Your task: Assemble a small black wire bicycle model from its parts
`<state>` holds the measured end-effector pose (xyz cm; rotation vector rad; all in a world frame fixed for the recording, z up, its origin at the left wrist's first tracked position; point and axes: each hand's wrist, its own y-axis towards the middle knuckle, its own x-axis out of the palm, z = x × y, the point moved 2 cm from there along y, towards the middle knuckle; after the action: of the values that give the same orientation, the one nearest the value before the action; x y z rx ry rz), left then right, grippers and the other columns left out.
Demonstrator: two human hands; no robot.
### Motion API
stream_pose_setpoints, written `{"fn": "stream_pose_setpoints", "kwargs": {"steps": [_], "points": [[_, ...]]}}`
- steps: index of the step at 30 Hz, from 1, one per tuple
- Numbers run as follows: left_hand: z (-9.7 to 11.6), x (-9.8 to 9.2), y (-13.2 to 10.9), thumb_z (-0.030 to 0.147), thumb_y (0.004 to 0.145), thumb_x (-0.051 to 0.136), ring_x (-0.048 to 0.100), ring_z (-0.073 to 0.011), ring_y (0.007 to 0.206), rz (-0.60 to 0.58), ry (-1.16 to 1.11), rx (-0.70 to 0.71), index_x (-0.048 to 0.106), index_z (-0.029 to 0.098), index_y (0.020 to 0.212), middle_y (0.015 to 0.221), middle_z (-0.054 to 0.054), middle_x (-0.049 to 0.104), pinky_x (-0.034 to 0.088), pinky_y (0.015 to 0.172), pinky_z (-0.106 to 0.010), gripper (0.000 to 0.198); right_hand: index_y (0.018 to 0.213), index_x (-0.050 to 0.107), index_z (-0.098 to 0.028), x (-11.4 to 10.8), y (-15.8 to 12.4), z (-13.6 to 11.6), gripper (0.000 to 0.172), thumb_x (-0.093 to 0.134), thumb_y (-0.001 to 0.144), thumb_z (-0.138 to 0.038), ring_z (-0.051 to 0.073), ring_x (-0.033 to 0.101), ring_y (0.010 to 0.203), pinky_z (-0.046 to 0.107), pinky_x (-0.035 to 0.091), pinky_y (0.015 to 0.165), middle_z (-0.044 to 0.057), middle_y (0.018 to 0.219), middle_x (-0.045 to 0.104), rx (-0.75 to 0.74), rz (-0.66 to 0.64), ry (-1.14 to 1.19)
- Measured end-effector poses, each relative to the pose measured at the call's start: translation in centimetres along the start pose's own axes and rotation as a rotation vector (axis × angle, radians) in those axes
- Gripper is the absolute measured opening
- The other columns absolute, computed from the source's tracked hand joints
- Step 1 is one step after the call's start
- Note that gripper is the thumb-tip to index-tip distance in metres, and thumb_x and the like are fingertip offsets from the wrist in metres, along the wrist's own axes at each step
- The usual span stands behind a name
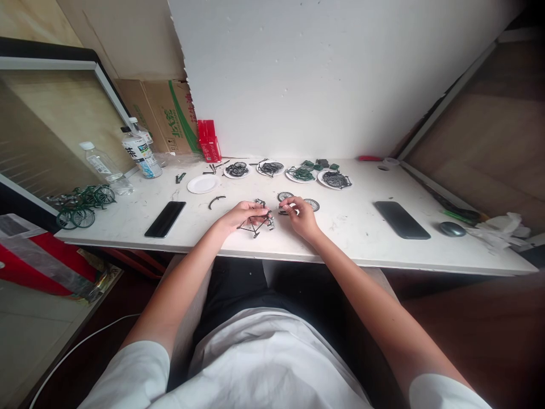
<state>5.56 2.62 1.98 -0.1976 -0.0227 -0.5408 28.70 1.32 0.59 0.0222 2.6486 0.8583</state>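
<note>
My left hand (243, 216) is closed on a small dark model bicycle frame (254, 228), which hangs just above the white table. To its right, my right hand (300, 215) is closed in a pinch over the table; whatever sits between the fingertips is too small to name. Two small spoked wheels lie by that hand: one wheel (285, 196) behind the fingers, another wheel (313, 204) beyond the knuckles. A curved black strip (217, 201) rests to the left of my left hand.
Along the back stand an empty white plate (203, 183) and several plates of model parts, including a plate of green pieces (301, 173). Assembled green model bicycles (85, 205), bottles (142, 152) and a phone (165, 219) are at left. A dark slab (401, 220) and a mouse (452, 229) lie right.
</note>
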Motion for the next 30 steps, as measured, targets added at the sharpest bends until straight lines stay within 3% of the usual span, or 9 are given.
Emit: {"fn": "stream_pose_setpoints", "kwargs": {"steps": [20, 30], "points": [[-0.12, -0.14, 0.05, 0.041, 0.077, 0.093, 0.077, -0.0197, 0.094, 0.003, -0.020, 0.009, 0.077, 0.012, 0.113, 0.110, -0.015, 0.079, 0.049, 0.063, -0.019, 0.049, 0.102, 0.072, -0.023, -0.15, 0.15, 0.16, 0.039, 0.071, 0.093, -0.061, 0.028, 0.075, 0.089, 0.042, 0.059, 0.080, 0.010, 0.097, 0.079, 0.103, -0.008, 0.112], [-0.12, -0.23, 0.11, 0.041, 0.076, 0.093, 0.077, -0.0200, 0.095, 0.006, -0.028, 0.011, 0.078, 0.012, 0.112, 0.109, -0.015, 0.079, 0.049, 0.064, -0.020, 0.048, 0.092, 0.069, -0.023, -0.17, 0.06, 0.06, 0.042, 0.059, 0.101, -0.063, 0.026, 0.073, 0.084, 0.041, 0.055, 0.081, 0.007, 0.086, 0.079, 0.091, -0.072, 0.049]]}}
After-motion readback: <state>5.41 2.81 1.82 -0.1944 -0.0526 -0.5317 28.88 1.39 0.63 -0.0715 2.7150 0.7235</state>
